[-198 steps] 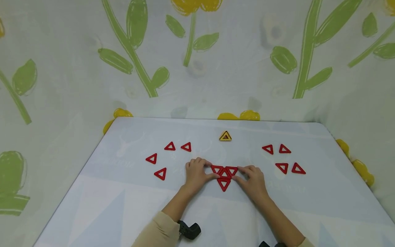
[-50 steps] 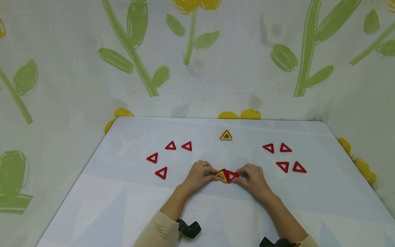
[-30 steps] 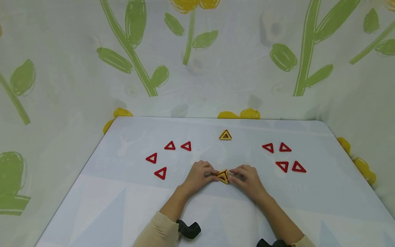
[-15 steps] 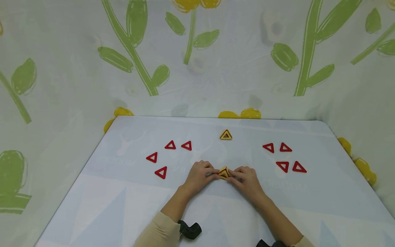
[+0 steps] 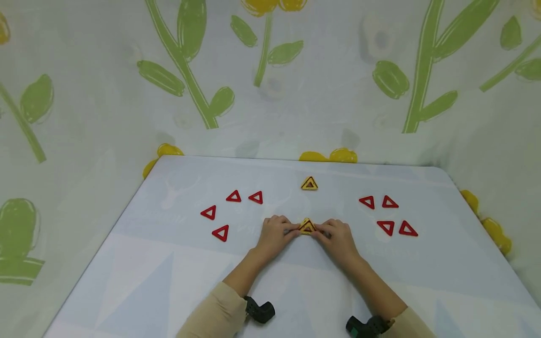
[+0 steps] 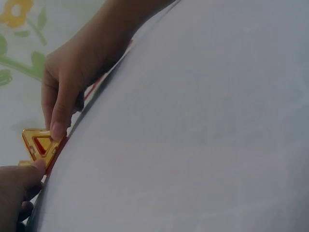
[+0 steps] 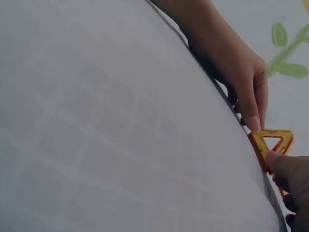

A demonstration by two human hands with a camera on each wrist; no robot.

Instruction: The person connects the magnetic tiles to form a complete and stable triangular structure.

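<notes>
At the middle of the table, both hands hold a small yellow-and-red pyramid of triangular magnetic tiles. My left hand pinches its left side between thumb and fingertips. On the opposite side, my right hand does the same. Close up in the left wrist view, the pyramid shows a yellow triangular frame with red edging along its lower side. In the right wrist view its face is yellow around an open triangle, with a red edge beside it. Its underside is hidden.
A similar yellow triangular piece stands farther back. Several red triangular tiles lie to the left, among them one near tile; several more lie to the right, including one tile. A flower-patterned sheet rises behind the table.
Four red tiles lay flat together between the hands; they have since been folded up, now showing yellow faces. The right hand has moved in toward the left, and the pyramid sits slightly farther back.
</notes>
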